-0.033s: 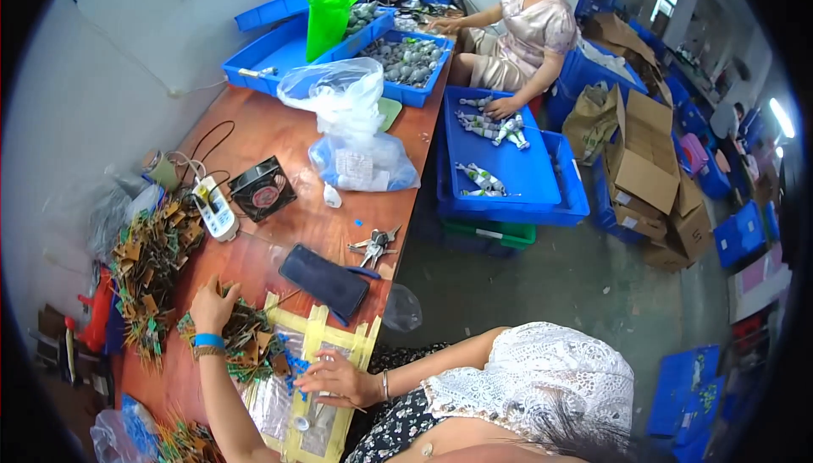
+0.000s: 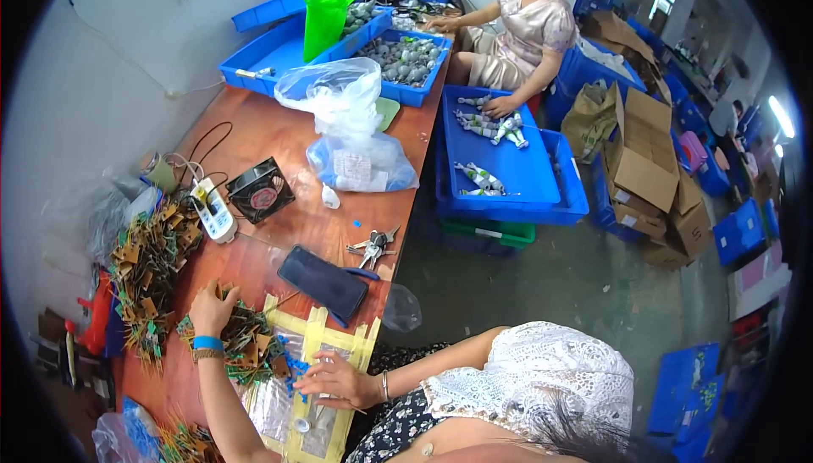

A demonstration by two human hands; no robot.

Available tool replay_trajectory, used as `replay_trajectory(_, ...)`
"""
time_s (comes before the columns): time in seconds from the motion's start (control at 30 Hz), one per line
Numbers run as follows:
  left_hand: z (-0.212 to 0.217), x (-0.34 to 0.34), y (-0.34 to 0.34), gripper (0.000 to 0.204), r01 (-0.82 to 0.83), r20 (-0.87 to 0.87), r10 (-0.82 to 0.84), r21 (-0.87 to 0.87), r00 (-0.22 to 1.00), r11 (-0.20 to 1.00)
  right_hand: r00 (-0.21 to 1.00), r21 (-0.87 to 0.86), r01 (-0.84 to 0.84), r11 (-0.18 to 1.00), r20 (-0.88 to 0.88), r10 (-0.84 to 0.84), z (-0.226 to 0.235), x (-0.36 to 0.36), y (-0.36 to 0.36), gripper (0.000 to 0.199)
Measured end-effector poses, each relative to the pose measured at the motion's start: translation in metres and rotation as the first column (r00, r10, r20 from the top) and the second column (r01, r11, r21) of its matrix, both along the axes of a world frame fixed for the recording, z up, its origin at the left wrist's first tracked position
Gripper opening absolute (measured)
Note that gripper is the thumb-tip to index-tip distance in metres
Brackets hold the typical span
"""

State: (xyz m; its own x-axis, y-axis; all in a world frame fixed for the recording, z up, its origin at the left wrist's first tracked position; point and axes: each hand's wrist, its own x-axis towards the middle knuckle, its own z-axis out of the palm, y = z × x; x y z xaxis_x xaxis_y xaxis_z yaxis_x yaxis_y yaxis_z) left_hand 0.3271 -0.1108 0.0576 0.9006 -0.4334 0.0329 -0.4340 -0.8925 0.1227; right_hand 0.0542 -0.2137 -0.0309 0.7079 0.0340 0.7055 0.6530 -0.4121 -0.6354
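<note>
My left hand (image 2: 212, 306), with a blue wristband, reaches into a heap of small green and brown circuit pieces (image 2: 246, 332) on the orange table (image 2: 279, 146). Its fingertips are buried among the pieces, so its grip is hidden. My right hand (image 2: 334, 378), with a thin bracelet, rests with fingers spread on a yellow-taped work mat (image 2: 318, 327) covered in clear film. Its fingertips are beside a few small blue parts (image 2: 294, 370). A larger pile of the same pieces (image 2: 148, 272) lies to the left.
A black flat case (image 2: 323, 281), small pliers (image 2: 373, 247), a black fan (image 2: 260, 190) and a white power strip (image 2: 213, 209) lie ahead. Farther off are plastic bags (image 2: 343, 103), blue trays (image 2: 508, 167), a seated person (image 2: 525, 31) and cardboard boxes (image 2: 648, 158).
</note>
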Motion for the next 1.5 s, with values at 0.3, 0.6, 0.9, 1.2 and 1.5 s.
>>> replay_trajectory(0.3, 0.009, -0.019, 0.031, 0.048, 0.088, -0.055, -0.093, -0.09, 0.994, 0.992, 0.999, 0.046, -0.042, 0.998, 0.023, 0.041, 0.002, -0.002, -0.002, 0.038)
replay_trajectory(0.6, 0.012, -0.057, 0.064, 0.042, -0.05, 0.003, 0.051, -0.146, 0.999, 0.988, 0.999, -0.131, -0.018, 0.991, 0.031, 0.022, -0.004, 0.005, -0.004, 0.039)
replay_trajectory(0.9, -0.013, -0.017, 0.113, 0.069, -0.25, -0.018, 0.253, -0.247, 0.967, 0.936, 0.999, -0.148, -0.047, 0.988, -0.025, 0.044, 0.008, 0.002, 0.0, 0.035)
replay_trajectory(1.2, -0.069, -0.005, 0.185, 0.07, -0.316, -0.058, 0.317, -0.364, 0.947, 0.876, 0.996, -0.179, -0.077, 0.981, 0.022, 0.082, 0.01, 0.008, 0.01, 0.037)
replay_trajectory(1.5, -0.074, -0.038, 0.202, 0.052, -0.061, -0.037, 0.048, -0.641, 0.998, 0.765, 0.999, -0.209, 0.021, 0.978, 0.047, -0.011, 0.004, 0.0, 0.006, 0.035)
